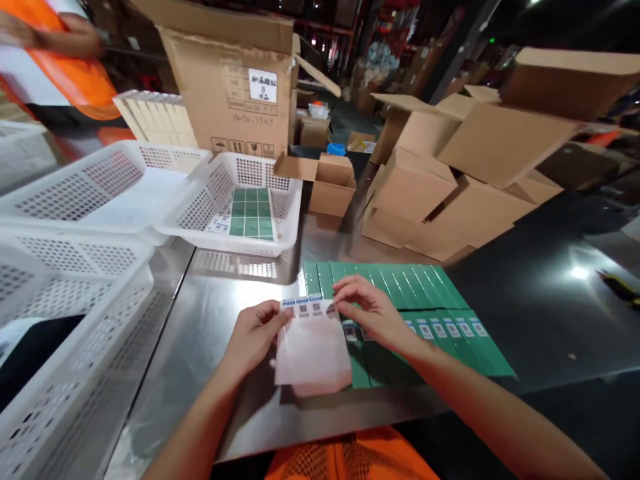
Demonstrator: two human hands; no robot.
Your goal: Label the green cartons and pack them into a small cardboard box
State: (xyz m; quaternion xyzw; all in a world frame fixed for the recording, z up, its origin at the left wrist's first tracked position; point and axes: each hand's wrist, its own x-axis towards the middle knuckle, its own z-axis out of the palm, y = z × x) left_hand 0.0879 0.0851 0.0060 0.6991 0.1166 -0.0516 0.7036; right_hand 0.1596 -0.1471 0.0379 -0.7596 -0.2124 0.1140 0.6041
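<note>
My left hand pinches the upper left edge of a white sheet of labels. Along the sheet's top runs a strip of small labels with blue bands and square codes; the part below is blank. At its top right corner, the thumb and fingertips of my right hand are closed on a small label, partly hidden by the fingers. Beneath and beside the sheet lie two rows of slim green boxes. Several boxes in the nearer row carry the same kind of label, partly covered by my right forearm.
White perforated baskets stand on the left; one holds green-patterned sheets. A large carton rises behind them. Open cardboard boxes are piled at the back right, with a small open box nearer the middle. Another person stands far left.
</note>
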